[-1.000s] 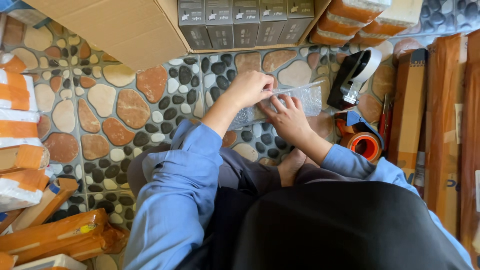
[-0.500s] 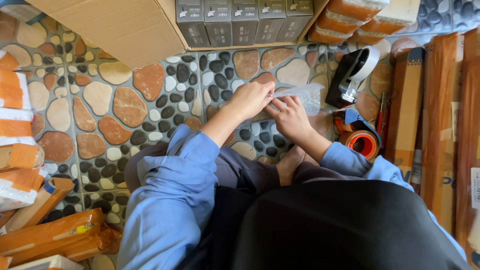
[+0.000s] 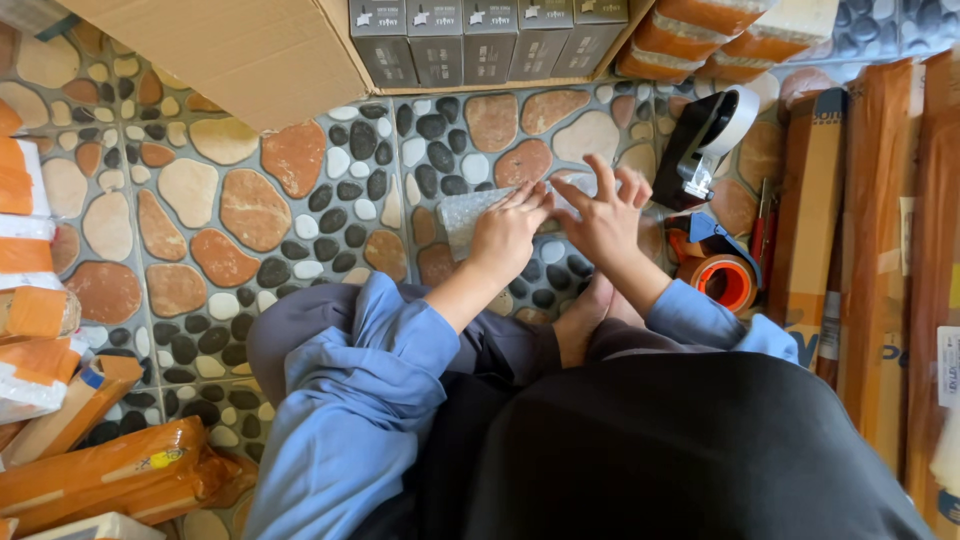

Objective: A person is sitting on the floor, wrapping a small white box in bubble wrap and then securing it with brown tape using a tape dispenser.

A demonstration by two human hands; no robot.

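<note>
- On the pebble-pattern floor, just ahead of the crossed legs: small bubble-wrap packet, clear-grey, flat, roughly rectangular, right part hidden under both hands.
- Left hand palm down, fingers together and nearly straight, pressing on packet's top; not closed around it.
- Right hand fingers spread wide and lifted, fingertips at packet's right end; actual grip cannot tell.
- Blue sleeves, dark lap filling bottom of view, bare foot tucked under right wrist.
- Floor tiles printed with brown, cream and black stones; indoor, daylight.
- Far edge: open cardboard box with a row of grey cartons inside.
- Right side: black tape dispenser and orange tape roll near right hand; long brown-wrapped parcels lying along right edge.
- Left edge: orange-taped packages piled, well apart from hands.
- Bare floor between box, left pile and knees.
</note>
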